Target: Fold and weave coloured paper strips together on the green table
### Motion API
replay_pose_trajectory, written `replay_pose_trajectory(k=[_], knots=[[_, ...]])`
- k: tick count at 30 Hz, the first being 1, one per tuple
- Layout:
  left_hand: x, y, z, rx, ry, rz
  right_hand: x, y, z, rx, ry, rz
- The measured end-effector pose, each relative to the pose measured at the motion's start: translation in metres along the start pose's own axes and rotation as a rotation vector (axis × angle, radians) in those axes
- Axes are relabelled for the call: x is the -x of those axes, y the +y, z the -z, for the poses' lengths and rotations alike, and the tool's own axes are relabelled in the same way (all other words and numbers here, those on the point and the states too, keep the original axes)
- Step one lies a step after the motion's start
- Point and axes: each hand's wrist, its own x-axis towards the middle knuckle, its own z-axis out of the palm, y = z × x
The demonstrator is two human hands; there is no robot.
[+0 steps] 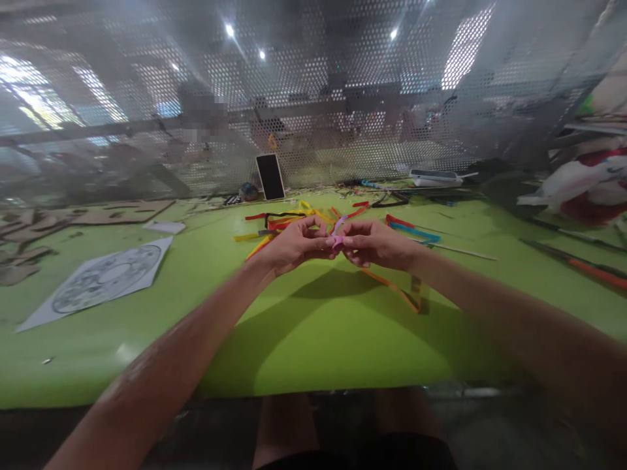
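Note:
A small purple-pink strip [337,243] is pinched between my two hands above the green table. My left hand [300,245] grips it from the left with thumb and finger. From the right, my right hand [375,245] pinches it, the fingertips of both hands nearly touching. A paler purple end of the strip rises between the hands. Behind and around them lie several colored strips, among them a yellow strip [245,238], a blue strip [416,230] and an orange strip [399,292]. My hands hide part of the pile.
The green table [304,352] carries a printed sheet [115,274] and cut cardboard [117,212] at left. A phone [270,177] leans against a perforated metal screen [313,98]. A white case [435,177] lies at the back; orange-handled tools [595,271] and a plastic bag [582,186] are at right.

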Motion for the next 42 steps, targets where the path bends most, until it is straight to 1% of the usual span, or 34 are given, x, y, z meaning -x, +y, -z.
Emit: replay_pose_trajectory(k=[7,14,17,20,27,30,35,38,42], knots=[[-0.003,-0.003,-0.002,0.093,0.073,-0.002,-0.005,0.006,-0.002,-0.015,0.181,0.023],[-0.004,-0.006,-0.009,0.034,0.142,-0.016,-0.008,0.012,0.001,-0.030,0.249,0.022],[-0.006,-0.009,-0.009,0.013,0.187,-0.007,-0.009,0.015,0.001,-0.028,0.263,0.018],[-0.008,-0.010,-0.008,0.013,0.205,-0.008,-0.010,0.015,0.002,0.006,0.269,0.025],[-0.007,-0.010,-0.010,-0.025,0.238,-0.024,-0.008,0.008,0.003,0.077,0.267,0.007],[-0.007,-0.010,-0.011,-0.017,0.233,-0.049,-0.006,0.005,0.000,0.026,0.283,-0.028],[-0.006,-0.008,-0.014,0.036,0.189,-0.062,-0.004,0.001,-0.007,-0.154,0.284,-0.037],[-0.004,-0.005,-0.016,0.053,0.171,-0.068,-0.003,-0.001,-0.008,-0.170,0.269,-0.028],[-0.003,-0.003,-0.019,0.035,0.183,-0.086,-0.002,-0.004,-0.009,-0.179,0.266,-0.022]])
